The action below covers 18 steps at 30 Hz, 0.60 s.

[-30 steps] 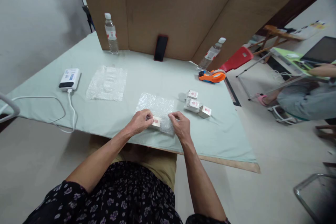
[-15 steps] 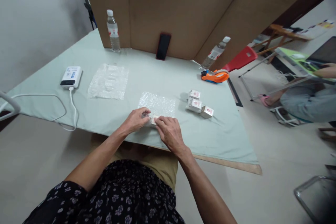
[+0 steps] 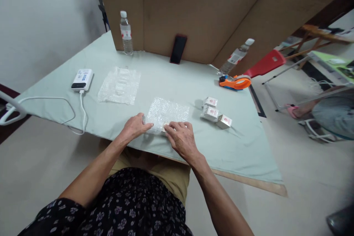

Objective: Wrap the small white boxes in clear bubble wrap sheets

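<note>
A sheet of bubble wrap [image 3: 170, 110] lies near the table's front edge. My left hand [image 3: 135, 128] is at its lower left edge, thumb stretched over the plastic and fingers behind it, holding that edge. Under the fingers of my right hand [image 3: 181, 136] is a small white box [image 3: 165, 125], mostly hidden, resting on the lower part of the wrap; the fingers are closed on it. To the right stand three more small white boxes with pinkish print: a back box [image 3: 210, 101], a middle box [image 3: 210, 113] and a front box [image 3: 224, 121].
Another bubble wrap piece [image 3: 120, 85] and a power bank [image 3: 82, 79] with a white cable lie left. An orange tape dispenser [image 3: 235, 82] sits right. Two water bottles, one upright [image 3: 126, 35] and one leaning [image 3: 236, 57], and a phone [image 3: 178, 48] are by the cardboard screen [image 3: 201, 11].
My left hand has moved left, away from the box, with the wrap's edge. My right hand stays on the box. The camera view has shifted slightly.
</note>
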Each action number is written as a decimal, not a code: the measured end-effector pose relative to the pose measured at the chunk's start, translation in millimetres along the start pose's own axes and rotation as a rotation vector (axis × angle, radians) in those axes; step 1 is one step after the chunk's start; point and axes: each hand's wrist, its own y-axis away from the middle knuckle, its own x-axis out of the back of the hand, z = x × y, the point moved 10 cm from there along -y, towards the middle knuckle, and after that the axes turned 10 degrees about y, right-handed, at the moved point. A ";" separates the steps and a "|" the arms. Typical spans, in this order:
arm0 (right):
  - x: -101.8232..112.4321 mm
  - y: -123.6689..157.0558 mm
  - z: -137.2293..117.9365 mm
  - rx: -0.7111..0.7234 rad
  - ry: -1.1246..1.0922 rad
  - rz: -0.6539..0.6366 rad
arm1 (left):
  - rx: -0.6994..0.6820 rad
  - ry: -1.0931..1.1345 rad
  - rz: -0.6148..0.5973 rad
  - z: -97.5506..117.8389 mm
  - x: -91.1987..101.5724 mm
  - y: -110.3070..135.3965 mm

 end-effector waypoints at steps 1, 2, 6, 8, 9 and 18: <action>0.1 -0.1 -0.2 0.002 0.002 -0.002 | -0.006 -0.015 0.001 1.5 -0.9 -2.0; 0.3 -0.1 -0.4 0.004 0.004 -0.003 | -0.012 -0.031 0.015 2.9 -0.9 -4.2; 1.5 -0.4 -1.4 0.011 0.017 0.002 | 0.008 -0.099 0.030 4.5 -3.1 -12.6; 2.3 -0.5 -1.4 0.011 0.021 0.006 | 0.033 -0.123 -0.012 4.8 -4.7 -13.6; 2.8 -0.5 -1.4 0.011 0.023 0.009 | 0.046 -0.134 -0.017 5.0 -2.7 -12.8; 2.4 -0.3 0.0 0.015 -0.004 0.016 | 0.201 0.034 -0.122 -15.1 3.0 22.0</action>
